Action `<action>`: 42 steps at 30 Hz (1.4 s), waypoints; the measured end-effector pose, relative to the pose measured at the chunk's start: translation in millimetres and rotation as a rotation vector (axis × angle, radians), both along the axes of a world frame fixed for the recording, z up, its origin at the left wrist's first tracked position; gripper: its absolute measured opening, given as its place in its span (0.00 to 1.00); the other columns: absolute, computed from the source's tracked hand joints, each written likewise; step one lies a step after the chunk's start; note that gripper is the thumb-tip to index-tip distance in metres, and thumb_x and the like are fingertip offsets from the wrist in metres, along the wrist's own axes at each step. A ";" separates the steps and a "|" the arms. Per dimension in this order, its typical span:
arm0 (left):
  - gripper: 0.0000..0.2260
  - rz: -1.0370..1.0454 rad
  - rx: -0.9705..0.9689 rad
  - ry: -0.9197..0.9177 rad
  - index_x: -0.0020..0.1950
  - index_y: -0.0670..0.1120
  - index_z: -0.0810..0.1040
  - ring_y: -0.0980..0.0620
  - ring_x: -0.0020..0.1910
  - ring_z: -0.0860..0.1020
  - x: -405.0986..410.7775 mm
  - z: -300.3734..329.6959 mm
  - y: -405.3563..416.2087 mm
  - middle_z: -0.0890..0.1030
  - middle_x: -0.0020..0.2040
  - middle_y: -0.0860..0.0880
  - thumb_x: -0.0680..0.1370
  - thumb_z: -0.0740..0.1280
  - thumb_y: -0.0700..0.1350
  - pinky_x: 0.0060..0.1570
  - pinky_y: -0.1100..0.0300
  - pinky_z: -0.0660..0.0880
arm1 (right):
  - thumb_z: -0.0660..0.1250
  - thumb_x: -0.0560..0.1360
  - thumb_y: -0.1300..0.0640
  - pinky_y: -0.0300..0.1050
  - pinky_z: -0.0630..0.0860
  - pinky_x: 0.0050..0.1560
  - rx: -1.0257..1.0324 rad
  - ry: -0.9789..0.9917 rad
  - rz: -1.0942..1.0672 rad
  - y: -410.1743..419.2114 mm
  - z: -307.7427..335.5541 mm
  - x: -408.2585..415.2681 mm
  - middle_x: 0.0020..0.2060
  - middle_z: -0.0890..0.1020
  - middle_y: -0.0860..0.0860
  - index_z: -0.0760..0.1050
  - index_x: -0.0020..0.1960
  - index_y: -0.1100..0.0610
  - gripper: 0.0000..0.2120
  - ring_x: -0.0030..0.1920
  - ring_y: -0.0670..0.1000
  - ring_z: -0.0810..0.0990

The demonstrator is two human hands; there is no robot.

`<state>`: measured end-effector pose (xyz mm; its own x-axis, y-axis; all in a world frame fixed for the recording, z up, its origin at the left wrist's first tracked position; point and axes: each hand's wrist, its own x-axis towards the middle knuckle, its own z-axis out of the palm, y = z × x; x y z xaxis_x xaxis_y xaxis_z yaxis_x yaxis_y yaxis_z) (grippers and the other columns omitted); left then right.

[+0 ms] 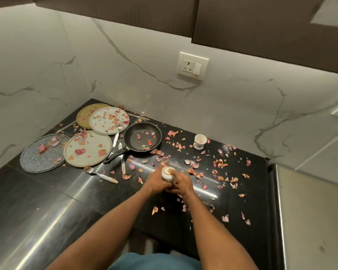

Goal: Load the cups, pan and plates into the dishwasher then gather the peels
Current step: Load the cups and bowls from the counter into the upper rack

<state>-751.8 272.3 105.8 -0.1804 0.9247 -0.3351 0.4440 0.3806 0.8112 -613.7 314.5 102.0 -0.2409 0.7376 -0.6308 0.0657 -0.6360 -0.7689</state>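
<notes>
Both hands, left hand [158, 184] and right hand [181, 183], fingers curled round white cup [168, 174], desk [47, 201] centre, pan [142, 138] at 11 o'clock. Ceramic: light, rigid, breakable, slick; grip body.

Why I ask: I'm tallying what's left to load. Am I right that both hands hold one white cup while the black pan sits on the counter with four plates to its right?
Not quite. The head view shows the four plates left of the black pan, not right. Both hands do hold a white cup.
</notes>
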 end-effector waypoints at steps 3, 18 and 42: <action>0.29 -0.031 0.007 0.034 0.66 0.48 0.71 0.52 0.55 0.78 8.9 3.7 -19.7 0.79 0.55 0.50 0.69 0.77 0.39 0.46 0.69 0.72 | 0.71 0.78 0.48 0.53 0.86 0.44 0.004 0.001 -0.015 -25.5 1.2 10.7 0.53 0.85 0.60 0.81 0.55 0.55 0.11 0.50 0.60 0.86; 0.24 -0.291 0.036 0.096 0.61 0.51 0.74 0.52 0.54 0.79 60.2 -13.7 -151.1 0.80 0.53 0.54 0.68 0.77 0.50 0.51 0.60 0.74 | 0.80 0.72 0.51 0.48 0.85 0.45 0.141 -0.134 -0.008 -190.2 -16.5 71.2 0.55 0.84 0.52 0.78 0.63 0.54 0.23 0.53 0.51 0.84; 0.34 -0.962 0.074 0.159 0.70 0.51 0.69 0.45 0.55 0.81 360.9 -16.5 -230.0 0.80 0.60 0.47 0.66 0.78 0.50 0.53 0.53 0.78 | 0.83 0.68 0.57 0.45 0.84 0.43 0.205 -0.275 -0.636 -352.9 -35.7 355.4 0.51 0.86 0.51 0.79 0.61 0.54 0.24 0.50 0.49 0.85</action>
<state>-390.9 42.3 89.4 0.6242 0.7182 -0.3077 0.6448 -0.2511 0.7219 -258.3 -38.4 66.3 0.4219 0.7921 -0.4411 -0.0606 -0.4608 -0.8854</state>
